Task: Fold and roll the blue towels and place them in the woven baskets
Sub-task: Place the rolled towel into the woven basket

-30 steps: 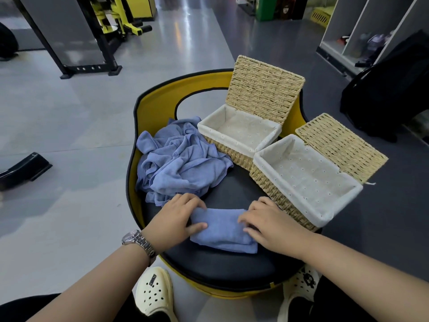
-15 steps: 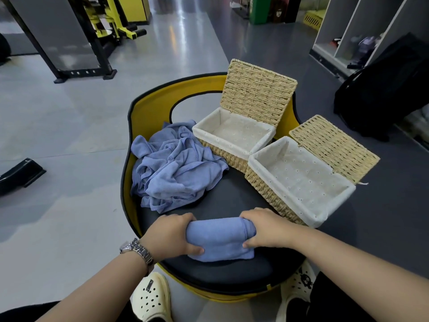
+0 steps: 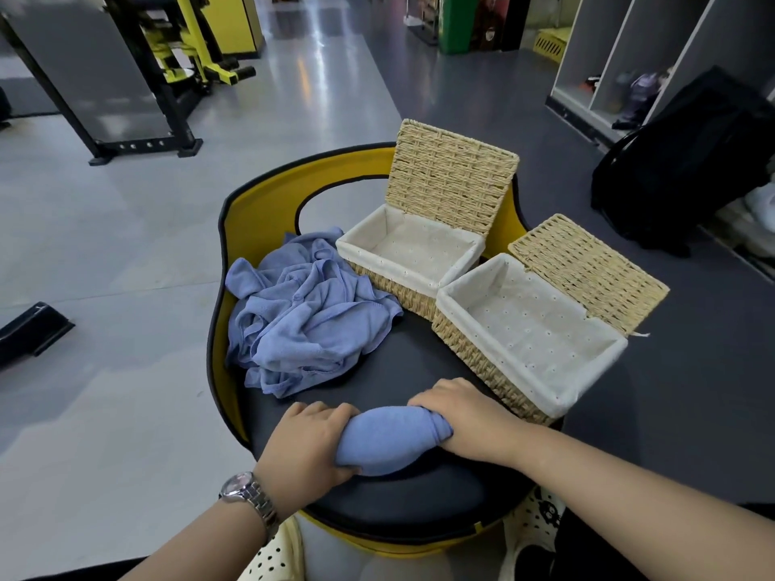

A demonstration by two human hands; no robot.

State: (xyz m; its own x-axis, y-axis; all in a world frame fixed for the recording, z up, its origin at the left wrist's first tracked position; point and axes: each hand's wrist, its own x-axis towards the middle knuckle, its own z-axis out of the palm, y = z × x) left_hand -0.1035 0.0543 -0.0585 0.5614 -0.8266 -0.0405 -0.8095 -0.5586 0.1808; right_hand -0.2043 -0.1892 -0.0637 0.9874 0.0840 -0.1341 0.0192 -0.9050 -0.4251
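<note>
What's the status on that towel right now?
Both hands, left and right, gripping rolled blue towel. Nearest cream-lined woven basket open, empty. Path clear.

You have no legible text, label, brand or number anywhere in view. The wristwatch (image 3: 248, 495) face on your left wrist is too blurred to read, and the far green stand (image 3: 455, 23) shows no readable print.

towels (image 3: 310, 320): blue | baskets (image 3: 474, 350): tan weave, cream liners, seemingly dotted
</note>
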